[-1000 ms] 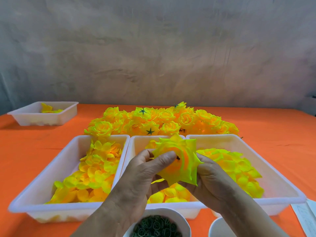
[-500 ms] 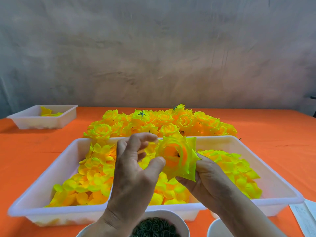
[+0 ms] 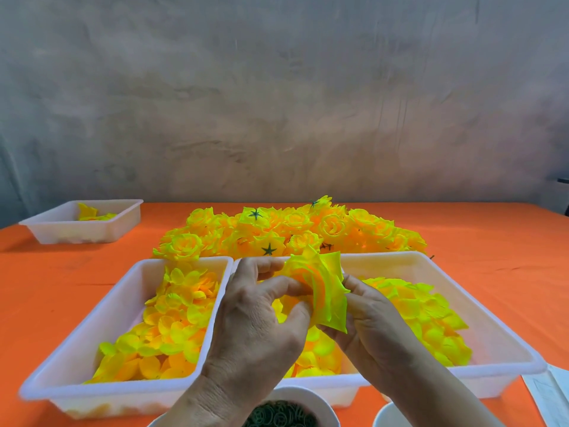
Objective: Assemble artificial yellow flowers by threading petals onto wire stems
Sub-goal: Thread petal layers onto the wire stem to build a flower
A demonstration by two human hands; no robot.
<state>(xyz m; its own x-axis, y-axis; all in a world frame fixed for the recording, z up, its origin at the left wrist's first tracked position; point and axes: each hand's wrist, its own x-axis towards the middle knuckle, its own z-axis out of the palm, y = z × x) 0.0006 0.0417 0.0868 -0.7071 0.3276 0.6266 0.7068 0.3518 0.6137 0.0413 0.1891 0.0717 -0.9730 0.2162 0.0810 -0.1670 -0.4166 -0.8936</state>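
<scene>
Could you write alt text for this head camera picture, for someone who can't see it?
Two hands, left hand and right hand, hold a half-built yellow flower above white trays of loose petals. Finished flowers are piled behind on an orange table.

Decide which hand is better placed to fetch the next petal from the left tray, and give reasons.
Probably the left hand: it lies beside the left tray, and the right hand supports the flower from behind.
</scene>
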